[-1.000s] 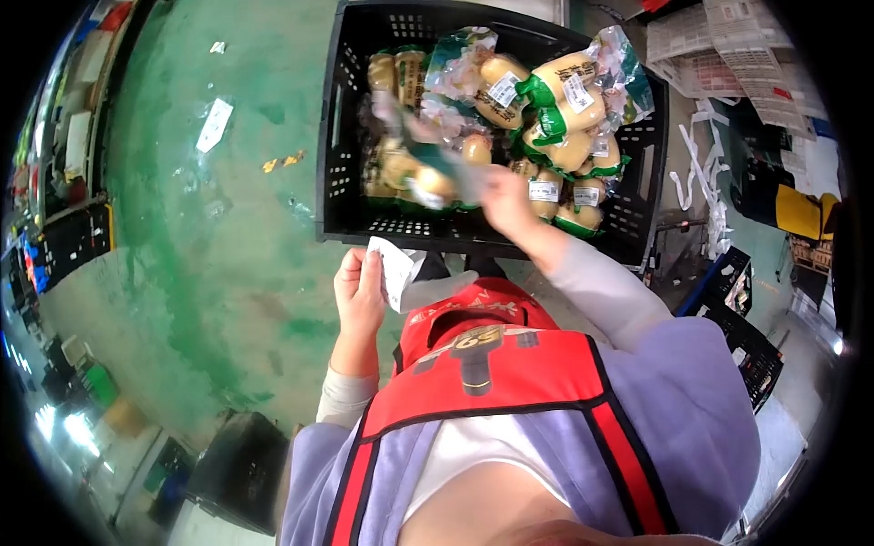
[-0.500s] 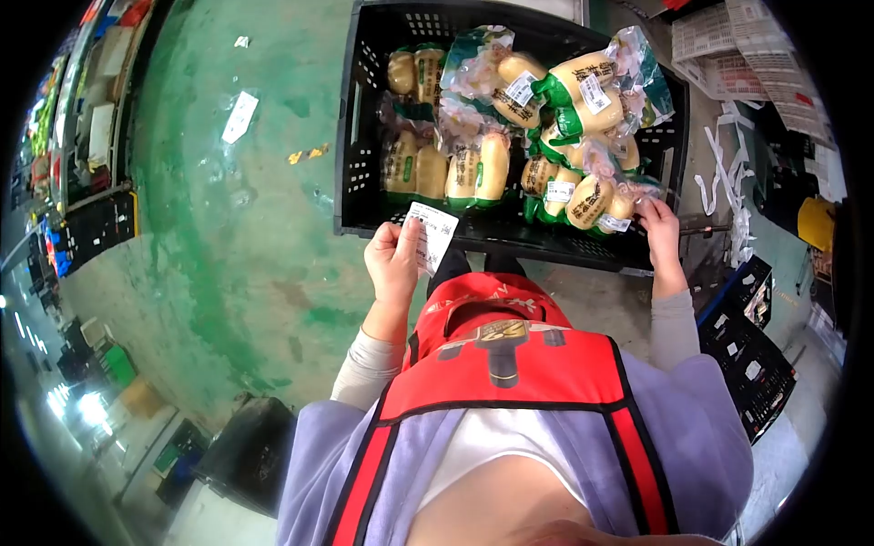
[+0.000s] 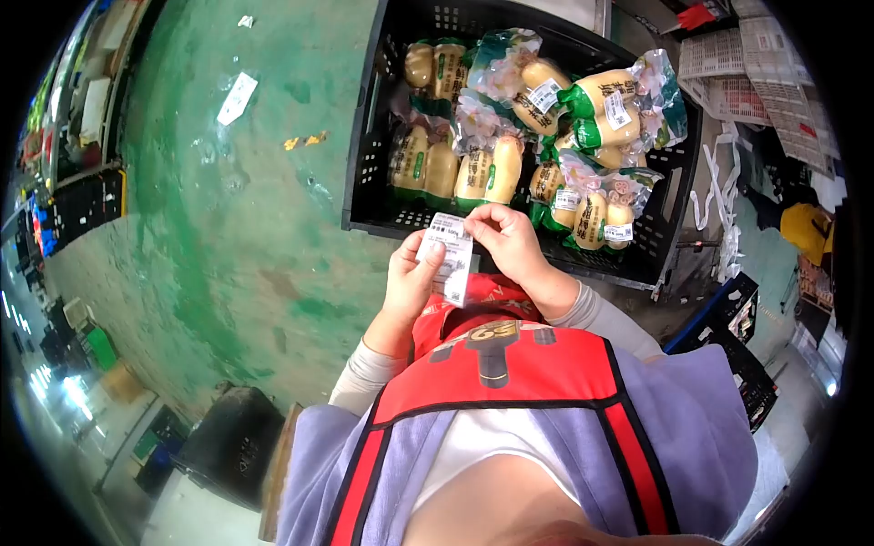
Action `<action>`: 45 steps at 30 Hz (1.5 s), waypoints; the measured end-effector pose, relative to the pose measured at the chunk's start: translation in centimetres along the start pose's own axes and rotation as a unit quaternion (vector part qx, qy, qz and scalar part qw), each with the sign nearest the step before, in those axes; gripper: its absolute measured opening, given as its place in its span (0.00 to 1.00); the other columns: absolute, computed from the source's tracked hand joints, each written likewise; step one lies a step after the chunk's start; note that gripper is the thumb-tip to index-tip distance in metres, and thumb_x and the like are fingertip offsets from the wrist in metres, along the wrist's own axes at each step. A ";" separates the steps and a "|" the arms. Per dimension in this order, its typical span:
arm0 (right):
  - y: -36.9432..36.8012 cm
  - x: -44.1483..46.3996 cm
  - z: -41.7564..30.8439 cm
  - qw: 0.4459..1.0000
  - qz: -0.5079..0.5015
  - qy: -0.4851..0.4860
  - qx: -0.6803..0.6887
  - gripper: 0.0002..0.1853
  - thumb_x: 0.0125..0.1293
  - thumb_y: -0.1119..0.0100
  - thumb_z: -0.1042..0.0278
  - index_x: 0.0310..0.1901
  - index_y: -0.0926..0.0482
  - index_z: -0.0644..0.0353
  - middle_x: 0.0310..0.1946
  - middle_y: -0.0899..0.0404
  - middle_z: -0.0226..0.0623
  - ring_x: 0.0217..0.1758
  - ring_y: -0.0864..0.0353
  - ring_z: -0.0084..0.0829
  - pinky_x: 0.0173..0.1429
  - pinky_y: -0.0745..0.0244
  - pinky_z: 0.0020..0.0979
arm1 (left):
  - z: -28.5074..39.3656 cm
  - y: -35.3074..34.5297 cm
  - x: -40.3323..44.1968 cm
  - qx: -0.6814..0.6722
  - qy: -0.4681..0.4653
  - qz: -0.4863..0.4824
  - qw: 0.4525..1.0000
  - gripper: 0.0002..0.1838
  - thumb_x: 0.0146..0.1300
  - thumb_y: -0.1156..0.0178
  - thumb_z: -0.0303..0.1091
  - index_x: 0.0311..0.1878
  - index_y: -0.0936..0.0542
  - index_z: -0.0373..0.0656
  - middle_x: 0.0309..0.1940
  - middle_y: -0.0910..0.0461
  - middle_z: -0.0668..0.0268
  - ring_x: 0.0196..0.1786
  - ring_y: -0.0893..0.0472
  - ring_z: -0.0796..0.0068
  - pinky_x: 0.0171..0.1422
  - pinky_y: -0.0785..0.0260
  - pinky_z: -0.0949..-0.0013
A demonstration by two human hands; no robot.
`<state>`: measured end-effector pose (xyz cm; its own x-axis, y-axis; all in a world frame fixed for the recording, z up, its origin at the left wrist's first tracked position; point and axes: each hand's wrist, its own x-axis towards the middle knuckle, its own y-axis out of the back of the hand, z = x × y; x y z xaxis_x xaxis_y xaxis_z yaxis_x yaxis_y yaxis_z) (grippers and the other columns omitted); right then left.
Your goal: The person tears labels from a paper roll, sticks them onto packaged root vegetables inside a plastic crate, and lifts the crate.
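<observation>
L hand [image 3: 411, 280] & R hand [image 3: 519, 247] close tog., fingers [image 3: 496, 213] pinched.

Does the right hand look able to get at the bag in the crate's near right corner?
Probably yes: the crate is open above and nothing covers that bag, though the right hand is at the labels.

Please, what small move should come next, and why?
Probably the right hand should peel at the upper corner of the printed sheet: its fingertips are there, the left hand holds the sheet, and the near-left packet shows no white label.
</observation>
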<state>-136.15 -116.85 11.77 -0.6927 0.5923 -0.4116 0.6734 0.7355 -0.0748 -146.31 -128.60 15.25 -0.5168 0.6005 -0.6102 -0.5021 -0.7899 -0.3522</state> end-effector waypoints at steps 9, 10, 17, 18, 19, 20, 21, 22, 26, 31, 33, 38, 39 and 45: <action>-0.1 11.8 6.6 0.983 0.022 -0.003 -0.180 0.09 0.56 0.40 0.65 0.36 0.22 0.60 0.28 0.20 0.36 0.30 0.22 0.30 0.37 0.29 0.29 | 0.1 6.1 0.9 0.226 -0.018 -0.113 0.968 0.05 0.60 0.41 0.26 0.38 0.21 0.38 0.30 0.21 0.72 0.31 0.25 0.86 0.36 0.31 0.79; -0.9 12.6 6.7 0.965 -0.015 0.012 -0.263 0.09 0.55 0.41 0.65 0.36 0.22 0.59 0.30 0.19 0.39 0.31 0.21 0.37 0.38 0.28 0.34 | 0.3 5.8 0.8 0.224 -0.017 -0.113 0.968 0.05 0.60 0.41 0.26 0.38 0.21 0.38 0.30 0.21 0.72 0.31 0.25 0.86 0.36 0.31 0.79; -3.1 13.7 6.0 0.832 0.025 0.063 -0.550 0.09 0.54 0.42 0.63 0.30 0.26 0.60 0.29 0.22 0.41 0.39 0.22 0.44 0.39 0.28 0.43 | 2.0 4.7 1.1 0.328 -0.126 -0.128 0.927 0.01 0.57 0.40 0.22 0.32 0.22 0.35 0.28 0.20 0.65 0.32 0.22 0.80 0.39 0.30 0.79; -2.8 13.2 5.7 0.823 0.021 0.071 -0.563 0.11 0.54 0.41 0.61 0.34 0.25 0.58 0.33 0.21 0.42 0.38 0.22 0.45 0.40 0.28 0.41 | 1.9 4.9 1.4 0.391 -0.198 -0.117 0.891 0.01 0.57 0.40 0.22 0.33 0.22 0.35 0.28 0.20 0.64 0.32 0.21 0.80 0.39 0.30 0.78; -2.4 12.4 4.9 0.822 0.025 0.071 -0.564 0.11 0.54 0.41 0.61 0.34 0.25 0.58 0.33 0.21 0.42 0.38 0.22 0.45 0.40 0.28 0.41 | 1.8 5.0 1.7 0.449 -0.268 -0.106 0.845 0.02 0.57 0.41 0.22 0.33 0.21 0.35 0.27 0.19 0.63 0.32 0.21 0.79 0.38 0.29 0.78; -1.9 11.2 3.7 0.864 0.011 0.078 -0.498 0.11 0.56 0.42 0.62 0.36 0.25 0.59 0.32 0.21 0.43 0.37 0.21 0.42 0.39 0.27 0.39 | 1.5 5.2 1.7 0.448 -0.269 -0.110 0.845 0.02 0.57 0.41 0.22 0.33 0.21 0.35 0.27 0.19 0.63 0.32 0.21 0.79 0.38 0.29 0.78; -1.3 9.9 2.6 0.899 -0.003 0.087 -0.430 0.11 0.58 0.42 0.63 0.38 0.25 0.61 0.32 0.21 0.43 0.35 0.20 0.39 0.38 0.26 0.38 | 1.2 5.4 1.6 0.388 -0.196 -0.091 0.896 0.02 0.57 0.41 0.22 0.34 0.21 0.35 0.27 0.19 0.64 0.31 0.21 0.80 0.38 0.29 0.78; -0.6 8.3 1.9 0.954 -0.050 0.044 -0.292 0.13 0.59 0.41 0.62 0.41 0.25 0.61 0.32 0.21 0.39 0.34 0.21 0.32 0.38 0.27 0.33 | 1.0 5.4 1.6 0.324 -0.121 -0.071 0.936 0.03 0.58 0.41 0.23 0.35 0.21 0.35 0.26 0.19 0.64 0.30 0.21 0.80 0.37 0.29 0.77; 0.2 0.5 -1.9 0.988 -0.142 -0.024 0.053 0.16 0.60 0.38 0.65 0.47 0.25 0.64 0.32 0.22 0.30 0.33 0.26 0.17 0.38 0.30 0.20 | 1.1 4.0 1.3 0.230 -0.060 -0.035 0.971 0.04 0.60 0.41 0.25 0.34 0.21 0.34 0.25 0.19 0.65 0.27 0.22 0.82 0.33 0.29 0.78; 0.1 -2.0 -3.1 0.995 -0.026 0.054 -0.074 0.06 0.58 0.40 0.73 0.36 0.21 0.64 0.28 0.24 0.28 0.28 0.29 0.17 0.32 0.32 0.19 | 1.1 2.8 1.3 0.263 -0.089 -0.045 0.960 0.07 0.59 0.40 0.27 0.27 0.23 0.33 0.20 0.21 0.66 0.21 0.24 0.82 0.28 0.30 0.78; 0.5 -2.1 -2.8 0.994 -0.010 0.050 -0.093 0.05 0.58 0.40 0.73 0.35 0.21 0.64 0.28 0.24 0.29 0.28 0.28 0.17 0.33 0.32 0.19 | -0.2 4.3 1.7 0.396 -0.105 -0.044 0.911 0.09 0.58 0.38 0.30 0.26 0.24 0.35 0.19 0.22 0.66 0.20 0.26 0.82 0.28 0.32 0.79; 3.5 1.0 -0.3 0.988 0.098 0.001 -0.118 0.04 0.61 0.43 0.73 0.32 0.24 0.65 0.27 0.24 0.28 0.31 0.28 0.16 0.37 0.32 0.20 | 0.9 3.0 1.1 0.336 -0.029 -0.046 0.940 0.09 0.55 0.35 0.32 0.27 0.22 0.35 0.20 0.22 0.65 0.21 0.27 0.82 0.29 0.33 0.78; 4.5 2.5 0.6 0.982 0.120 -0.008 -0.147 0.05 0.61 0.43 0.73 0.32 0.24 0.65 0.26 0.24 0.28 0.30 0.28 0.16 0.36 0.32 0.19 | 1.7 2.2 0.7 0.260 0.010 -0.046 0.964 0.09 0.55 0.35 0.32 0.27 0.21 0.35 0.21 0.22 0.65 0.22 0.27 0.82 0.30 0.33 0.78; 6.2 9.4 7.0 0.928 0.067 -0.020 -0.366 0.11 0.55 0.41 0.63 0.36 0.22 0.61 0.31 0.20 0.44 0.35 0.20 0.41 0.40 0.27 0.36 | 1.2 2.2 0.4 0.291 0.004 -0.098 0.952 0.06 0.55 0.35 0.30 0.30 0.20 0.37 0.23 0.21 0.66 0.28 0.25 0.79 0.34 0.32 0.75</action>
<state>-136.65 -109.05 1.06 -0.5960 0.6919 -0.4075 0.3866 0.6921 0.6096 -148.45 -129.97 15.11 -0.3692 0.7264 -0.5797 -0.8887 -0.4585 -0.0086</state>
